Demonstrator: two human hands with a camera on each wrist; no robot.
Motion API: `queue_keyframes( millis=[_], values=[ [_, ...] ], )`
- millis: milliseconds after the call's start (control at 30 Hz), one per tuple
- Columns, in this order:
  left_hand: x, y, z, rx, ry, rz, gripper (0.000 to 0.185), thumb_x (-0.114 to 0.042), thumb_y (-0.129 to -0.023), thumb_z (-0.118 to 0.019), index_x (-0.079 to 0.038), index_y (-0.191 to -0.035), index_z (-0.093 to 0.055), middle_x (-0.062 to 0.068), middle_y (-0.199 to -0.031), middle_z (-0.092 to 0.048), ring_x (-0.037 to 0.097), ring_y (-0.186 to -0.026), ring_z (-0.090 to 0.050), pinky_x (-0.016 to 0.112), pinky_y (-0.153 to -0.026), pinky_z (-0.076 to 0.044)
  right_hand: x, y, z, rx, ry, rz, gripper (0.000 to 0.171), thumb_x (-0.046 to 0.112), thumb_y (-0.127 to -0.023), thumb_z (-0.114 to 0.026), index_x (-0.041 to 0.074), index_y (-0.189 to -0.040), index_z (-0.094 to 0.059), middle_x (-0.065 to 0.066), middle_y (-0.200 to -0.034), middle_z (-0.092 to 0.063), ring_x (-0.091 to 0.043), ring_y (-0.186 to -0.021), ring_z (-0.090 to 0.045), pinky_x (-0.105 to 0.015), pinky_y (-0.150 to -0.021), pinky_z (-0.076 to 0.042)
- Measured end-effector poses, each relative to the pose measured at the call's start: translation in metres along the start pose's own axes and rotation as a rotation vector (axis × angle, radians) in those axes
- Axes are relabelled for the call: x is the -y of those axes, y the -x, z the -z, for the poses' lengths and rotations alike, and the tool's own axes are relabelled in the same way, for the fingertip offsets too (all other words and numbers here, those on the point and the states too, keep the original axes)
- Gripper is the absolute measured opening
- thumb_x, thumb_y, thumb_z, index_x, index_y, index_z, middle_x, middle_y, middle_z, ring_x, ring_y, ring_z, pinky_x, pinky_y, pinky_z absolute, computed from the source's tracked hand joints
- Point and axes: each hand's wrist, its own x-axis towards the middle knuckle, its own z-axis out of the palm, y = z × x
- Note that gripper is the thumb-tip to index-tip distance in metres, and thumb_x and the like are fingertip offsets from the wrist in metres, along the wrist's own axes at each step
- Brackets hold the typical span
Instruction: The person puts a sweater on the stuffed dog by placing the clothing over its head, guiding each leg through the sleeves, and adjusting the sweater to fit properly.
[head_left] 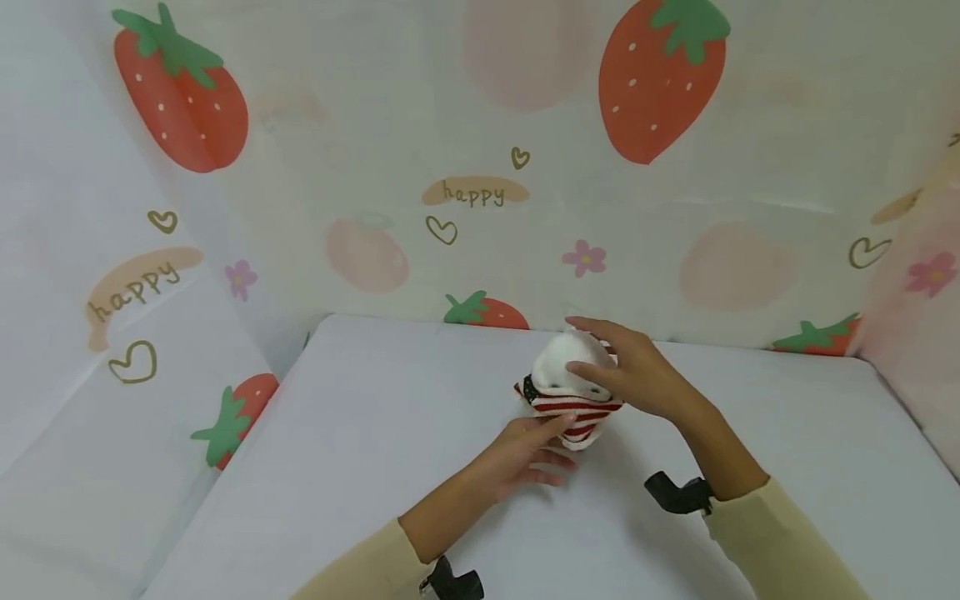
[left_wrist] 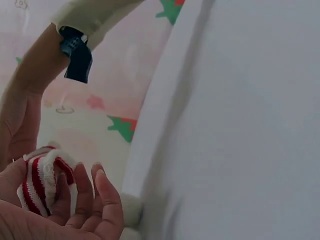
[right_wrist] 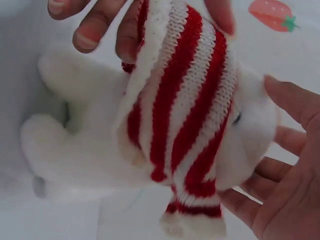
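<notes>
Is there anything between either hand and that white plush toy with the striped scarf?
Nothing visible. The right hand already cups the white plush toy at its head, and the left hand has its fingers on the red-and-white striped scarf. Only the bare white surface lies around them.

Both forearms are reaching forward, sleeves at the wrists. Right hand (head_left: 637, 375) is cupping from above, fingers curled. Left hand (head_left: 525, 454) is pinching from below, fingertips (left_wrist: 102, 182) bent upward.
</notes>
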Motion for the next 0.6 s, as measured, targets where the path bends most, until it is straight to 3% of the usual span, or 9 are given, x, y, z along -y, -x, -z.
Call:
queue_keyframes(
  millis=[200, 400, 600],
  values=[
    [0.003, -0.002, -0.006, -0.023, -0.02, -0.072, 0.037, -0.035, -0.097, -0.071, -0.005, -0.119, -0.069, 0.005, -0.106, -0.074, 0.02, -0.086, -0.072, 0.03, -0.069, -0.057, 0.002, -0.005, -0.007, 0.018, 0.051, 0.052, 0.06, 0.025, -0.086, -0.084, 0.013, -0.141, -0.061, -0.008, -0.138, -0.062, -0.028, -0.119, -0.058, -0.049, -0.093, -0.05],
    [0.008, 0.0, -0.003, -0.003, -0.049, -0.067, 0.028, -0.025, -0.097, -0.071, -0.002, -0.114, -0.07, 0.003, -0.099, -0.074, 0.017, -0.085, -0.071, 0.031, -0.07, -0.056, 0.001, -0.007, -0.011, -0.087, 0.077, 0.093, 0.054, 0.018, -0.084, -0.086, 0.008, -0.133, -0.067, -0.013, -0.132, -0.066, -0.033, -0.121, -0.061, -0.054, -0.093, -0.053],
    [0.011, 0.005, 0.003, 0.055, -0.126, -0.047, 0.023, -0.018, -0.096, -0.071, -0.001, -0.112, -0.072, 0.003, -0.094, -0.073, 0.018, -0.087, -0.07, 0.033, -0.071, -0.056, 0.002, -0.007, -0.017, -0.201, 0.027, 0.025, 0.05, 0.012, -0.081, -0.087, 0.007, -0.128, -0.07, -0.014, -0.129, -0.068, -0.033, -0.115, -0.064, -0.055, -0.086, -0.056]
  ],
)
